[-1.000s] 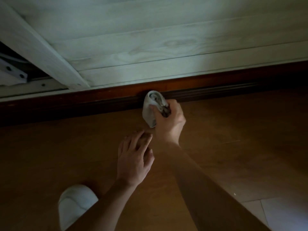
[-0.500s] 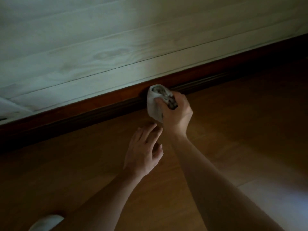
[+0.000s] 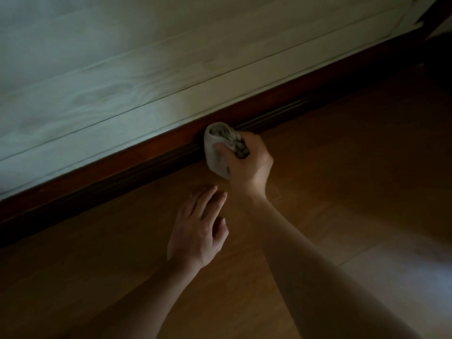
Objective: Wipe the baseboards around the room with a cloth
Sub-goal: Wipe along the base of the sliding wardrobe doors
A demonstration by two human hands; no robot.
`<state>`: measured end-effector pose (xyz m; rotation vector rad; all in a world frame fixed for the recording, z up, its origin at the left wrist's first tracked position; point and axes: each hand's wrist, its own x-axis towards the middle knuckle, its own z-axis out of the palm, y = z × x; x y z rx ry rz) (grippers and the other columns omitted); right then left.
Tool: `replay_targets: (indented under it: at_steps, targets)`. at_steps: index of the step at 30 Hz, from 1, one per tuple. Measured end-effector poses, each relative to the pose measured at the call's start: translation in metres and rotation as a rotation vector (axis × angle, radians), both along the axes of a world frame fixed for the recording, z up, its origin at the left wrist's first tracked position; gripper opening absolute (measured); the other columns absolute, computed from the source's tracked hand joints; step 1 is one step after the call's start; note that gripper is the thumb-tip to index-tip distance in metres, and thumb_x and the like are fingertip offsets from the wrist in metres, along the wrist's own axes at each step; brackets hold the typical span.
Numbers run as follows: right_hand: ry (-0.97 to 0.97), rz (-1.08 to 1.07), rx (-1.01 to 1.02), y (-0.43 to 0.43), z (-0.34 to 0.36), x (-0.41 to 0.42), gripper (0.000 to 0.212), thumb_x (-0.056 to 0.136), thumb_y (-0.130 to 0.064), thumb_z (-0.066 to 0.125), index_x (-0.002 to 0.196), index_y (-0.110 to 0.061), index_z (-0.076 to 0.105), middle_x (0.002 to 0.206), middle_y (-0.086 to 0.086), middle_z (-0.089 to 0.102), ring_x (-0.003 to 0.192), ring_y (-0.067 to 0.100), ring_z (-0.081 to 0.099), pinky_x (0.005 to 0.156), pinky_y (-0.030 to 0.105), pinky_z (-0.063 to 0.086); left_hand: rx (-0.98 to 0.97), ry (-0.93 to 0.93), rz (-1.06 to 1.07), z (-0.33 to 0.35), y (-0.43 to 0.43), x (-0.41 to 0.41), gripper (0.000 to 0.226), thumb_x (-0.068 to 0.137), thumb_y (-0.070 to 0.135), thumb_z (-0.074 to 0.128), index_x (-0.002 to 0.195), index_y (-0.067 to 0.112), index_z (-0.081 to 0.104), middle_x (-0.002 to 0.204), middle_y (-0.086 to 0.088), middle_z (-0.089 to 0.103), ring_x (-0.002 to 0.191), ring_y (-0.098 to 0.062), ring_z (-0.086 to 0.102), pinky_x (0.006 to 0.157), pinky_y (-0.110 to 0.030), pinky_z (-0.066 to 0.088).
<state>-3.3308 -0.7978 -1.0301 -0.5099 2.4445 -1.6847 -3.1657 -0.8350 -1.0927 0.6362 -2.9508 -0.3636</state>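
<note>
A person wipes the dark wooden baseboard [image 3: 137, 167] along the far edge of a wood floor [image 3: 354, 182], where it meets a pale, wood-grained wall [image 3: 122, 69]. The right hand [image 3: 247, 165] is clamped round a bunched white cloth [image 3: 214, 155], with the fingers curled over the wad and the thumb laid across its face. The cloth is pressed against the baseboard about midway along the stretch in view, and its lower end hangs down to the floor's edge.

The step in hand appears to be a wiping pass along this run of board, with the task well short of done: board runs on to either side, up to the top right corner and down to the left edge. The next move probably calls for sliding the wad sideways along the moulding with steady pressure, keeping it down in the grooved lower band where dust would gather. The person would have to shift along as the reach runs out.

The right arm reaches forward from the lower right, nearly straight, with the wrist bent slightly toward the wall. The left hand [image 3: 198, 228] holds nothing. It lies palm down low over the floor, just behind the right wrist, with the fingers apart and loosely extended toward the board. Whether it bears on the floor or hangs just above it cannot be told in the dim light.
</note>
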Motion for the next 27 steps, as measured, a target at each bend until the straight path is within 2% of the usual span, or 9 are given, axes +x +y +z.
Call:
replay_targets:
  at_steps: [3,6,9,11,13,16,21,24,27]
  targets:
    - [-0.041,-0.006,0.001,0.008,0.001,-0.017,0.027,0.086,-0.025,0.078,0.109,-0.018,0.066,0.102,-0.004,0.063,0.087,0.002,0.058,0.069,0.005,0.044,-0.009,-0.024,0.07,0.0,0.002,-0.007,0.053,0.097,0.041,0.044,0.147,0.024,0.049,0.156,-0.004,0.042,0.141,-0.021,0.036,0.117,-0.043,0.031]
    - [-0.122,-0.169,0.026,0.024,0.0,-0.047,0.029,0.087,-0.028,0.076,0.113,-0.019,0.066,0.104,-0.007,0.064,0.09,0.002,0.06,0.066,0.001,0.042,-0.012,-0.056,0.083,-0.001,0.001,-0.006,0.054,0.098,0.042,0.041,0.149,0.025,0.046,0.157,-0.003,0.041,0.142,-0.021,0.035,0.117,-0.045,0.032]
    - [-0.103,-0.296,0.032,0.032,-0.001,-0.065,0.032,0.088,-0.028,0.075,0.117,-0.018,0.067,0.106,-0.008,0.064,0.095,0.005,0.061,0.068,0.001,0.044,0.001,-0.082,0.1,-0.002,0.001,-0.006,0.055,0.098,0.046,0.038,0.15,0.027,0.044,0.158,-0.002,0.038,0.144,-0.022,0.034,0.119,-0.046,0.029]
    - [-0.101,-0.27,0.025,0.029,-0.001,-0.058,0.03,0.088,-0.027,0.075,0.115,-0.018,0.067,0.104,-0.008,0.064,0.093,0.005,0.062,0.068,0.003,0.045,0.005,-0.118,0.196,-0.001,0.003,-0.013,0.057,0.098,0.049,0.036,0.152,0.032,0.039,0.161,-0.001,0.034,0.146,-0.024,0.031,0.12,-0.047,0.026]
    - [-0.107,-0.15,0.017,0.022,-0.003,-0.039,0.026,0.086,-0.025,0.076,0.109,-0.02,0.066,0.102,-0.008,0.065,0.091,0.002,0.062,0.068,0.006,0.047,0.007,-0.137,0.295,0.001,0.006,-0.019,0.058,0.097,0.05,0.035,0.153,0.034,0.037,0.162,-0.002,0.032,0.147,-0.024,0.029,0.12,-0.048,0.024]
    - [-0.031,0.012,0.027,0.016,-0.003,-0.023,0.024,0.085,-0.027,0.078,0.102,-0.031,0.062,0.099,-0.01,0.063,0.088,-0.005,0.059,0.07,0.008,0.047,-0.008,-0.147,0.295,0.003,0.009,-0.022,0.059,0.097,0.049,0.035,0.154,0.032,0.037,0.161,-0.004,0.034,0.146,-0.026,0.029,0.119,-0.051,0.026]
    - [-0.114,-0.072,0.023,0.029,0.003,-0.052,0.027,0.085,-0.029,0.079,0.103,-0.033,0.059,0.098,-0.016,0.059,0.088,-0.011,0.058,0.069,0.004,0.046,-0.032,-0.179,0.275,0.001,0.006,-0.022,0.059,0.098,0.051,0.035,0.155,0.033,0.035,0.162,-0.003,0.033,0.147,-0.026,0.029,0.118,-0.052,0.024]
    - [-0.116,-0.124,0.06,0.036,0.007,-0.073,0.029,0.086,-0.025,0.078,0.111,-0.024,0.064,0.102,-0.011,0.059,0.088,-0.003,0.057,0.07,0.002,0.045,-0.024,-0.195,0.279,0.002,0.005,-0.024,0.059,0.098,0.052,0.036,0.155,0.034,0.034,0.163,-0.002,0.03,0.148,-0.026,0.026,0.119,-0.051,0.022]
    - [-0.096,-0.126,0.106,0.04,0.009,-0.088,0.037,0.086,-0.025,0.078,0.12,-0.016,0.065,0.109,-0.006,0.061,0.098,0.005,0.057,0.074,0.003,0.045,-0.013,-0.193,0.292,0.003,0.003,-0.024,0.06,0.096,0.051,0.036,0.154,0.035,0.035,0.163,-0.002,0.03,0.148,-0.026,0.026,0.118,-0.052,0.022]
